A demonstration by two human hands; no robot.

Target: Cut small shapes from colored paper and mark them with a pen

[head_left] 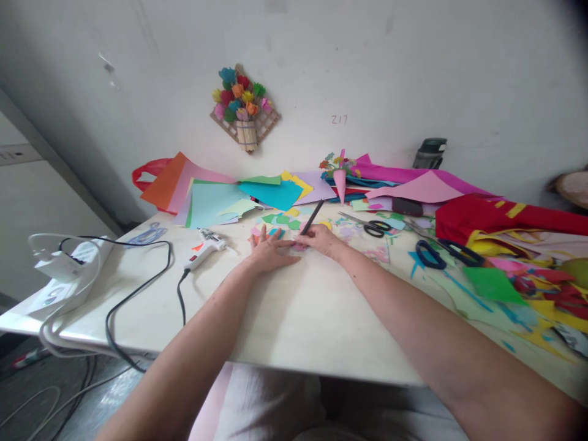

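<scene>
My right hand (323, 239) is closed round a black pencil (312, 217), its tip down on a small pink paper piece (301, 246) on the white table (294, 318). My left hand (270, 251) lies flat with fingers stretched out, pressing the paper just left of the pencil tip. Small coloured paper scraps (280, 222) lie right beyond both hands.
A white glue gun (205, 250) with a black cord lies left of my hands; a power strip (68, 263) sits at the table's left edge. Black-handled scissors (376, 228) and larger scissors (441, 252) lie right. Coloured paper sheets (257, 193), a paper cone (340, 182) and cuttings crowd the back and right.
</scene>
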